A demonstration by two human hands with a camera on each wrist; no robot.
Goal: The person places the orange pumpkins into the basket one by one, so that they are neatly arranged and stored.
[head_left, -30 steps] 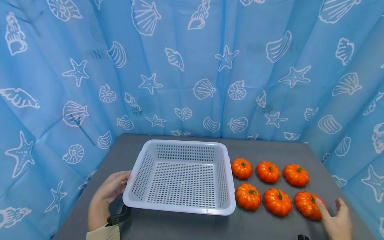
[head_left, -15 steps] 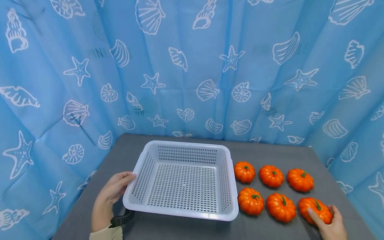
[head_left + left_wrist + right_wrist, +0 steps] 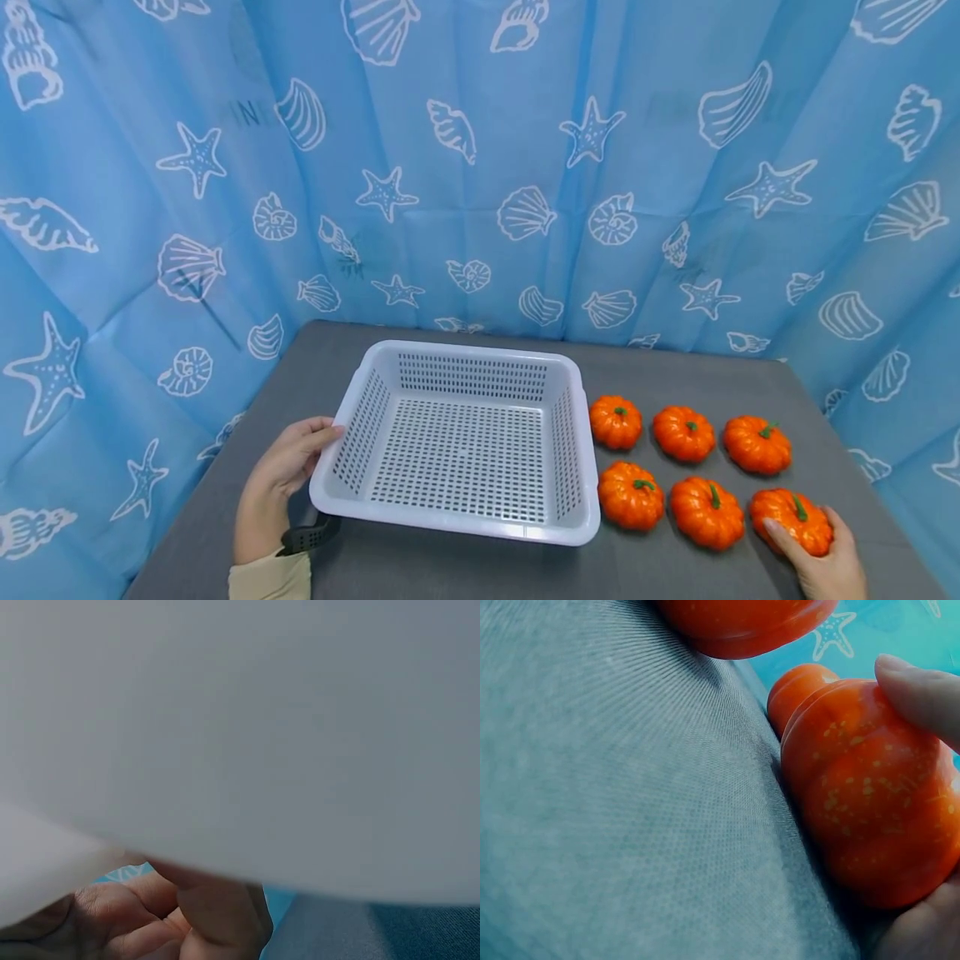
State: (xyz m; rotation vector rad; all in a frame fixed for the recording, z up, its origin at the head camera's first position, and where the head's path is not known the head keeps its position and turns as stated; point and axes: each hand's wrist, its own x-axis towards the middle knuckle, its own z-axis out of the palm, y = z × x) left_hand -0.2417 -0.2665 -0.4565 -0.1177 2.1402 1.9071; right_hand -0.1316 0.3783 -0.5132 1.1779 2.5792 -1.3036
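A white plastic basket (image 3: 457, 529) with slotted walls stands on the grey table, nothing inside it. At its left rim my left hand (image 3: 294, 458) grips the edge, thumb on top; in the left wrist view the pale basket wall (image 3: 262, 750) covers most of the picture, above the curled fingers (image 3: 217, 915). On the far right, my right hand (image 3: 825, 560) holds an orange pumpkin (image 3: 787, 517) with a green stem, thumb on its near left side and fingers round its right. The right wrist view has this pumpkin (image 3: 870, 795) between thumb and fingers, low against the table.
Several more orange pumpkins sit in two rows right of the basket, such as the near middle pumpkin (image 3: 707, 512) and the far right pumpkin (image 3: 757, 445). A blue shell-patterned curtain (image 3: 480, 183) hangs behind the grey table (image 3: 450, 575).
My right hand has come leftward onto the near right pumpkin and closed round it. The left hand has shifted slightly onto the basket rim and taken hold. The head view has moved a little.
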